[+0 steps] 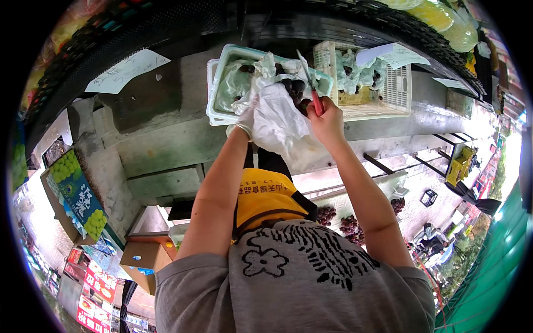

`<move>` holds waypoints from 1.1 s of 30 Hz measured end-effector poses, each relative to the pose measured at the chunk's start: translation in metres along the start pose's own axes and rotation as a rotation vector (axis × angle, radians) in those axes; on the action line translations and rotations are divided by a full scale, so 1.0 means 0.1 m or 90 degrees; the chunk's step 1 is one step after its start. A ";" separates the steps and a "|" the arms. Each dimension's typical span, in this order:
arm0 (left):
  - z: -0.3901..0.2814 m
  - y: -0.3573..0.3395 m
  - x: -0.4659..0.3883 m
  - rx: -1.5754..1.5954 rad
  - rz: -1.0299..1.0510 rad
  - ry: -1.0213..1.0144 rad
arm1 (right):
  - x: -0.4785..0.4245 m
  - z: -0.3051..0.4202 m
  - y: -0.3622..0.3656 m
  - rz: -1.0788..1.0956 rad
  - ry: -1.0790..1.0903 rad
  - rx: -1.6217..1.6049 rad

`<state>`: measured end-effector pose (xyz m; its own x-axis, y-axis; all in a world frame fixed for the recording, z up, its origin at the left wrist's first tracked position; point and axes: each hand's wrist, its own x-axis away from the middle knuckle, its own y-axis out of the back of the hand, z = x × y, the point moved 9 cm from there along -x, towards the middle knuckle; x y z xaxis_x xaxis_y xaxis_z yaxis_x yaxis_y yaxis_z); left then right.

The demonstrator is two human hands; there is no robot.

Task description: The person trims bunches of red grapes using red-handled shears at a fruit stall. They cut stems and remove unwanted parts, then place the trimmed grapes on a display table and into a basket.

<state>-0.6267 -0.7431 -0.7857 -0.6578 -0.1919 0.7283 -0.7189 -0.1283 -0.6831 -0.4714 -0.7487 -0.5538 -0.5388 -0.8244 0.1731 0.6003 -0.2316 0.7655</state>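
Note:
My left hand (246,116), in a thin pale glove, grips crumpled white wrapping (280,110) at its left side. Dark grapes (295,86) show at the top of this wrapping. My right hand (328,120) is closed around the red handle of a cutting tool (316,102). Its narrow metal blade points up and away, beside the grapes; whether it is a knife or scissors I cannot tell. Below both sits a pale green plastic crate (214,98) lined with thin plastic and paper, with more dark grapes (246,68) inside. The wrapping partly hides my left fingers.
A white slatted crate (397,89) with bagged dark grapes stands right of the green one, on a concrete ledge (162,137). Handwritten paper sheets (129,70) hang from a black rack beyond. Lower left are a grape carton (79,195) and a cardboard box (143,258). Grape bunches (352,224) lie lower right.

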 end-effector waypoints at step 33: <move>-0.61 0.44 -1.25 -1.642 -0.307 -0.016 | 0.35 -0.50 0.52 -0.139 -0.360 -0.433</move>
<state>-0.5901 -0.6653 -0.9036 -0.4864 -0.5034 0.7142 0.4449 0.5608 0.6983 -0.4294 -0.8157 -0.5390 -0.7828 -0.3918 0.4835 0.5737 -0.7554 0.3167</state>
